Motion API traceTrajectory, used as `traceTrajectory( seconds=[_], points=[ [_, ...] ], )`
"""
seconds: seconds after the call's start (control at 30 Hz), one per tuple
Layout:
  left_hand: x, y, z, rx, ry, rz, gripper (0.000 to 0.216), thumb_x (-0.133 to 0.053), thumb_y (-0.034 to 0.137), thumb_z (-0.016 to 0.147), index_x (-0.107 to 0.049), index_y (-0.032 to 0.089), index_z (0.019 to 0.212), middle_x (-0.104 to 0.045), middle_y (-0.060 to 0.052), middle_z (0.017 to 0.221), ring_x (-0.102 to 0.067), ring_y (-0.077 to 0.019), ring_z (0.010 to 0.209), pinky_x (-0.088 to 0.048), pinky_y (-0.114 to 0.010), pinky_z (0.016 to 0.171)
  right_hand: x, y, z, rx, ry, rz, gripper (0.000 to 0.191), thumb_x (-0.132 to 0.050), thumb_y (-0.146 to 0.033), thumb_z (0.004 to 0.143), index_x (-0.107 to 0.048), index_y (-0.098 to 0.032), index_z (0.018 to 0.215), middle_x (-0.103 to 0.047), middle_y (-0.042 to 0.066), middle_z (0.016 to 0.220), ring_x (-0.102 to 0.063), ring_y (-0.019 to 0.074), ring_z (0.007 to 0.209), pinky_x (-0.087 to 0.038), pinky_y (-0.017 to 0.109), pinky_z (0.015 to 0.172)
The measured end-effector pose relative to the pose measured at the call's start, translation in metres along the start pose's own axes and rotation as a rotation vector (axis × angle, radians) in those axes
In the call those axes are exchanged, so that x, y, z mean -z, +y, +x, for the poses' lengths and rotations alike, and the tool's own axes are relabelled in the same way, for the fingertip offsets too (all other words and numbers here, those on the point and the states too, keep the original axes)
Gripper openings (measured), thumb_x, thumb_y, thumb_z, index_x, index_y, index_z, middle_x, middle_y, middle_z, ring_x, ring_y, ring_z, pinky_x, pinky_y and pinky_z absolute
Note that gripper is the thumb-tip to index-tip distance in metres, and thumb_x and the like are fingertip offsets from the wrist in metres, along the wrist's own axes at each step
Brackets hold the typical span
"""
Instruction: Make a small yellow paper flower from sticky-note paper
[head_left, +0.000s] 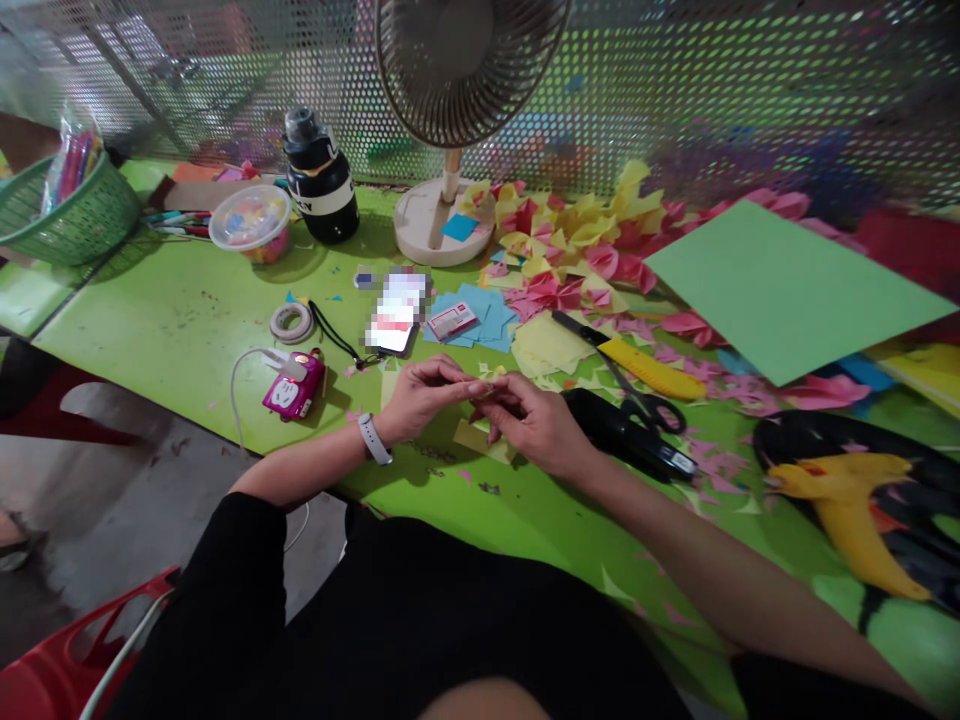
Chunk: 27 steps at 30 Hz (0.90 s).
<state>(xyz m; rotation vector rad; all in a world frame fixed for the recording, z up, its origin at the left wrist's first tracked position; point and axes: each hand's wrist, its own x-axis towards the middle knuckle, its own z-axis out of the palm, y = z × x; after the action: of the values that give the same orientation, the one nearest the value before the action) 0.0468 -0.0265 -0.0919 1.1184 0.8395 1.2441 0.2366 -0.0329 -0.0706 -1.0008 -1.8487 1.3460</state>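
Left hand [426, 402] and right hand [538, 422] meet, fingertips pinching a small yellowish piece [489, 389], mostly hidden by them, in front of the phone [397, 312]. Blue papers [495, 303] and scissors [635, 398] lie to its right

Rather dim, diffuse light falls on the green tabletop [202, 300], leaving soft shadows beneath the plastic basket [79, 225] and a pale sheen toward the lower right, while the black shirt [450, 620] sinks into near-featureless darkness. The smartphone [397, 312] screen glows white under blocky pixelation. Wide-angle stretching and blur soften the yellow glue gun [847, 510] near the right edge; the small piece [487, 389] between left hand [424, 400] and right hand [536, 422] is too indistinct to identify.
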Motion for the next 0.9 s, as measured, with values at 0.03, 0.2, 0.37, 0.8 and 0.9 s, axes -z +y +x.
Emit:
traceTrajectory(
  seconds=[0.03, 0.2, 0.37, 0.8, 0.9],
  points=[
    [-0.0008, 0.0004, -0.0002, 0.002, 0.006, -0.002, 0.019, -0.088, 0.026, 0.066, -0.072, 0.016, 0.070, -0.064, 0.002, 0.072, -0.059, -0.0066, 0.066, -0.049, -0.023, 0.067, -0.0007, 0.0004, -0.0004, -0.017, -0.001, 0.007, 0.031, -0.057, -0.051, 0.093, -0.061, -0.020, 0.099, -0.076, 0.006, 0.083, -0.067, 0.0152, 0.051, -0.056, 0.028, 0.045],
    [-0.0026, 0.0030, -0.0003, -0.002, 0.011, -0.003, 0.022, -0.088, 0.029, 0.066, -0.073, 0.017, 0.077, -0.066, 0.001, 0.078, -0.062, -0.0081, 0.072, -0.051, -0.024, 0.072, 0.0007, 0.0011, 0.0008, -0.032, -0.006, 0.017, 0.035, -0.050, -0.054, 0.096, -0.061, -0.021, 0.099, -0.075, 0.005, 0.082, -0.064, 0.0134, 0.046, -0.053, 0.027, 0.045],
    [-0.0011, 0.0034, 0.0010, -0.011, -0.028, 0.009, 0.016, -0.084, 0.030, 0.071, -0.076, 0.019, 0.079, -0.068, 0.000, 0.079, -0.062, -0.0081, 0.072, -0.051, -0.025, 0.072, 0.0048, 0.0005, 0.0034, -0.021, -0.051, 0.034, 0.035, -0.047, -0.052, 0.098, -0.063, -0.022, 0.104, -0.070, 0.001, 0.075, -0.058, 0.0095, 0.042, -0.049, 0.024, 0.043],
    [0.0027, -0.0011, 0.0020, -0.102, -0.001, 0.076, 0.015, -0.087, 0.024, 0.068, -0.074, 0.019, 0.074, -0.066, 0.001, 0.073, -0.061, -0.0080, 0.068, -0.051, -0.025, 0.068, 0.0033, 0.0008, 0.0007, -0.006, -0.015, 0.007, 0.034, -0.054, -0.052, 0.095, -0.062, -0.020, 0.102, -0.076, 0.007, 0.088, -0.068, 0.0149, 0.053, -0.056, 0.028, 0.047],
    [0.0016, 0.0007, 0.0018, -0.111, -0.004, 0.100, 0.016, -0.086, 0.027, 0.068, -0.074, 0.019, 0.075, -0.066, 0.000, 0.074, -0.061, -0.0084, 0.069, -0.051, -0.025, 0.068, 0.0034, -0.0004, 0.0007, -0.010, -0.036, -0.013, 0.036, -0.047, -0.053, 0.097, -0.063, -0.021, 0.101, -0.077, 0.007, 0.089, -0.066, 0.0133, 0.048, -0.054, 0.027, 0.045]
  ],
)
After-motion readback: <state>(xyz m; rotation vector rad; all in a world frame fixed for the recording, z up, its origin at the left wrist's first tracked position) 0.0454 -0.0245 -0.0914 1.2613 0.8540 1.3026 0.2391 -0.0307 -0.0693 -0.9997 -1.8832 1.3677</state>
